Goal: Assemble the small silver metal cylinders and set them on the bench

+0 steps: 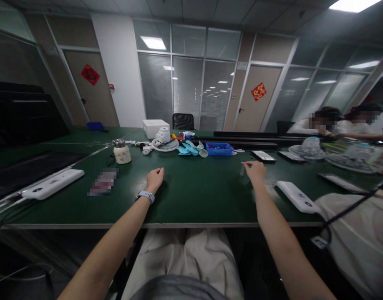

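Observation:
My left hand (155, 180), with a watch (145, 196) on the wrist, is closed just above the green table (197, 200). Whatever its curled fingers may hold is hidden. To the right, my right hand (255, 170) pinches a small see-through strip (242, 170) between thumb and fingertips. Beyond the hands lie light blue fan blades (190, 148), a white fan grille (165, 144) with a white fan body (163, 135), and a blue basket (219, 149) with small items inside.
White power banks lie at left (54, 184) and right (298, 196). A cream jar (122, 152) stands near a blurred packet (103, 182). A phone-like device (264, 156) lies past my right hand. Behind are a white box (155, 128) and black bars (241, 143). Two people sit at far right.

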{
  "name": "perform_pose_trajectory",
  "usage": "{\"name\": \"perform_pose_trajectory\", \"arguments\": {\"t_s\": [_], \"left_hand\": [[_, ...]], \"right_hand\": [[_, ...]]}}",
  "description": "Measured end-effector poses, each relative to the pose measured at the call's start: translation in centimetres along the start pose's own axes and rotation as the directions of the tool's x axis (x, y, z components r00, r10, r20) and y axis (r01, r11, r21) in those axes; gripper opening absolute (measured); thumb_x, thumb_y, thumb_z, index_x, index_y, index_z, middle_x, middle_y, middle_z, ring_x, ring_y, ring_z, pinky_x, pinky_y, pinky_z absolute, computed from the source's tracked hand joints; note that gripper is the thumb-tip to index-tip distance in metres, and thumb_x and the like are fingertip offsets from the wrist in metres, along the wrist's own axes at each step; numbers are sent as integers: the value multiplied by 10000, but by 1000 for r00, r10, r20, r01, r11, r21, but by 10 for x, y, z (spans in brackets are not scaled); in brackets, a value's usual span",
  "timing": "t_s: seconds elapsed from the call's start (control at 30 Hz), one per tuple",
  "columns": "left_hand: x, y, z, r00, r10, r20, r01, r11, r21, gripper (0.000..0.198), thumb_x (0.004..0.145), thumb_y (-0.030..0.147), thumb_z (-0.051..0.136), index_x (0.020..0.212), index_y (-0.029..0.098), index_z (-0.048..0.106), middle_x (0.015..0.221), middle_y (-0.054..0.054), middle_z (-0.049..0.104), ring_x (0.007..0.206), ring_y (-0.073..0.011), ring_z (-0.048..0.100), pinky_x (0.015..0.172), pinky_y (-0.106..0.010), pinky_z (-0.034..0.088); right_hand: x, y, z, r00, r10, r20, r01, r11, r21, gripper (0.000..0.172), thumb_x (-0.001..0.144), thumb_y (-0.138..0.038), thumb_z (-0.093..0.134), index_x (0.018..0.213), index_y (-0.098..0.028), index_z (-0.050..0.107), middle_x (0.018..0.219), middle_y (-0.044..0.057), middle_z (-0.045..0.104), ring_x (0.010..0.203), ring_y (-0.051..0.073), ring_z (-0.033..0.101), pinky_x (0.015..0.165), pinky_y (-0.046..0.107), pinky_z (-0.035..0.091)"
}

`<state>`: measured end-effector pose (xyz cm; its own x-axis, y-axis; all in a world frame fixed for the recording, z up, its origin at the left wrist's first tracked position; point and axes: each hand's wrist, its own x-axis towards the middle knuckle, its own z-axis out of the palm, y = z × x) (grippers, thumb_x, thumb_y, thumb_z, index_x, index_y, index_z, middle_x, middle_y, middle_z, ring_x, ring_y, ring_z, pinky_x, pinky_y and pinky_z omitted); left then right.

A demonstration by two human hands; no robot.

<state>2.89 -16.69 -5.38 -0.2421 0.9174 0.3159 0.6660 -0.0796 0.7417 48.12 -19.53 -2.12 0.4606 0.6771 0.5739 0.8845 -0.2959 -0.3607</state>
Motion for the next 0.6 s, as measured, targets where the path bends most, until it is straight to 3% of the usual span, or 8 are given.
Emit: {"name": "perform_pose_trajectory", "arguments": {"t_s": [0.4,0.6], "left_hand": [[-4,5,-3,1000,-11,10,11,1000,7,362,816,382,391,560,201,573,626,-44,643,638,-190,570,586,-266,347],[-4,4,-3,1000,7,9,-7,999,39,365,826,371,387,555,204,566,600,-43,630,630,-191,570,586,-264,352]], "right_hand": [[1,4,4,997,76,-24,-77,997,-29,332,889,-438,549,1012,-214,760,932,147,691,864,261,606,765,359,422],[2,6,8,998,57,-29,-57,998,-1,336,880,-429,561,983,-187,769,909,161,685,849,265,610,757,361,434]]}}
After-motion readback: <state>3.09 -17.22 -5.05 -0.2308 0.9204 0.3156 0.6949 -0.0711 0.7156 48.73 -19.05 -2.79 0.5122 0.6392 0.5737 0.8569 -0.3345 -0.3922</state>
